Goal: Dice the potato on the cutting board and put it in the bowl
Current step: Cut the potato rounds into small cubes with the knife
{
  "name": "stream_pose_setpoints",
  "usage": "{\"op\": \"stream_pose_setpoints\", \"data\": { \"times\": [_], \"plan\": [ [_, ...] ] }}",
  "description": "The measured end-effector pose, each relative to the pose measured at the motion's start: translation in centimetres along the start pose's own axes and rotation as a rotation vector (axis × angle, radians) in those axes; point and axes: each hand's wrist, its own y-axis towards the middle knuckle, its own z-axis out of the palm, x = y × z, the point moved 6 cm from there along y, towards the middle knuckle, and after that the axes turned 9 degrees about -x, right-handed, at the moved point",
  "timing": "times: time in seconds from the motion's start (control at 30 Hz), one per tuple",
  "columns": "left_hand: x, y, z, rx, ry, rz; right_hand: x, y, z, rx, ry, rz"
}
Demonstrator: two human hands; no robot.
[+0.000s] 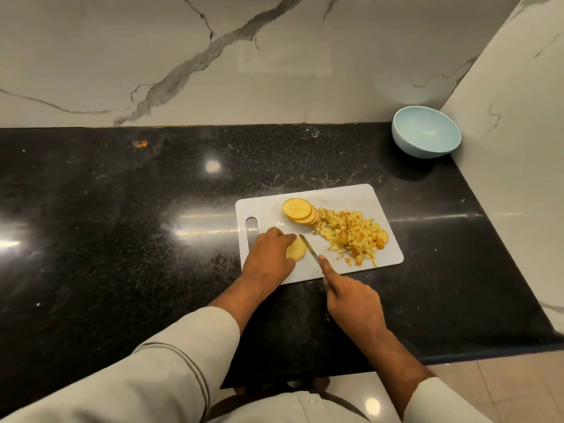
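A white cutting board (pixel 360 196) lies on the black counter. A leaning stack of round potato slices (pixel 297 209) sits at the board's back. To their right spreads a pile of diced potato (pixel 351 235). My left hand (pixel 270 254) holds down one potato slice (pixel 296 250) near the board's front edge. My right hand (pixel 351 300) grips a knife (pixel 309 248), index finger stretched along the blade, whose tip lies just right of that slice. A light blue bowl (pixel 427 131) stands tilted in the far right corner, apparently holding nothing.
The black stone counter (pixel 122 224) stretches wide to the left of the board. A marble wall (pixel 213 56) runs along the back and another wall (pixel 518 148) closes the right side, just behind the bowl. The counter's front edge lies below my arms.
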Motion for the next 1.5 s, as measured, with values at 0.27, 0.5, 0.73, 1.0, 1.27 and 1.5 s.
{"op": "stream_pose_setpoints", "data": {
  "times": [0.27, 0.5, 0.73, 1.0, 1.27, 1.5],
  "plan": [
    [0.0, 0.1, 0.1, -0.059, 0.122, -0.072, 2.1, -0.1, 0.4, -0.003, 0.113, 0.121],
    [0.5, 0.2, 0.3, 0.109, 0.065, 0.040, 2.4, -0.7, 0.8, 0.014, 0.225, 0.153],
    [0.9, 1.0, 0.3, 0.119, -0.027, -0.013, 2.8, -0.8, 1.0, 0.050, 0.205, 0.140],
    [0.3, 0.0, -0.1, -0.025, 0.056, -0.108, 3.1, -0.6, 1.3, 0.100, 0.166, 0.103],
    [0.1, 0.2, -0.8, 0.060, 0.055, -0.089, 3.0, 0.2, 1.4, 0.157, 0.140, 0.084],
    [-1.0, 0.7, -0.5, 0.077, 0.116, -0.082, 3.6, 1.7, 1.0, 0.131, 0.089, 0.033]
  ]
}}
